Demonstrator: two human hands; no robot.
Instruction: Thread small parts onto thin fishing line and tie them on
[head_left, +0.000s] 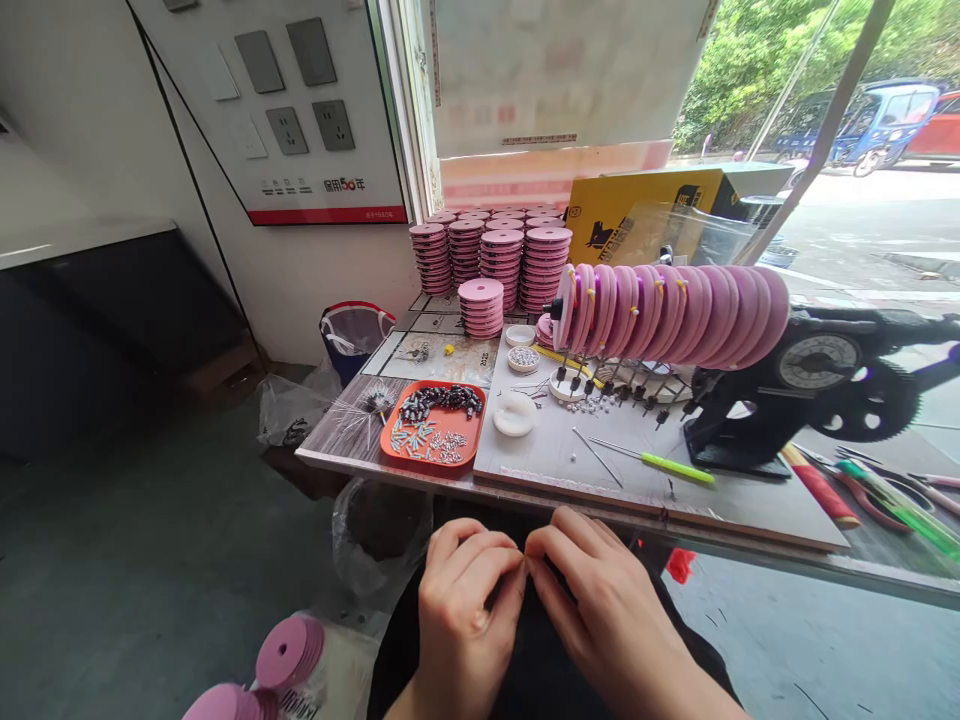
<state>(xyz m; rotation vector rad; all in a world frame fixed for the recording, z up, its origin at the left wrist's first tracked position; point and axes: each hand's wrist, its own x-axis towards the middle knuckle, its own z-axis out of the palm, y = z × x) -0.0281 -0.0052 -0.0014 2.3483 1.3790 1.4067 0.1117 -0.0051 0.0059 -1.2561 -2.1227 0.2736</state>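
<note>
My left hand (465, 600) and my right hand (600, 590) meet fingertip to fingertip over my lap, just below the table's front edge (570, 500). Both pinch something too small to make out at about the same spot. On the table beyond them lie an orange tray (435, 425) of small black and silver parts, a white round lid (514, 414), a green-handled tool (660, 462) and a thin metal needle (596, 457). A row of pink spools (671, 312) sits on a horizontal spindle of a black winding machine (810, 390).
Stacks of pink spools (495, 255) stand at the table's back, with a yellow box (645, 205) beside them. Red and green tools (862, 490) lie at the right. More pink spools (289, 650) sit in a bag by my left knee. A clear plastic bag (379, 535) hangs off the table.
</note>
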